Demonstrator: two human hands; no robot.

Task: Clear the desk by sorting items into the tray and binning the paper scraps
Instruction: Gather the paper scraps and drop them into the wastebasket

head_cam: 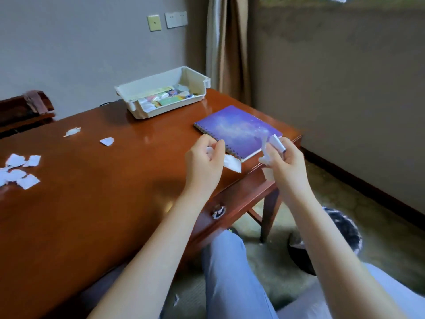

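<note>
My left hand (204, 157) hovers above the desk's right part and grips a white paper scrap (232, 164) that hangs below its fingers. Over the desk's front right corner, my right hand (285, 162) holds other white paper scraps (276, 141) between curled fingers. A purple spiral notebook (236, 130) lies on the desk just beyond both hands. The white tray (147, 85) with several small items stands at the desk's far edge. More paper scraps (19, 170) lie in a cluster at the left, with two single scraps (107, 141) further in.
A black waste bin (345, 229) stands on the carpet to the right of the desk, below my right forearm. The wooden desk (92, 203) has a drawer knob on its front. A dark chair is at the far left. One scrap lies on the floor.
</note>
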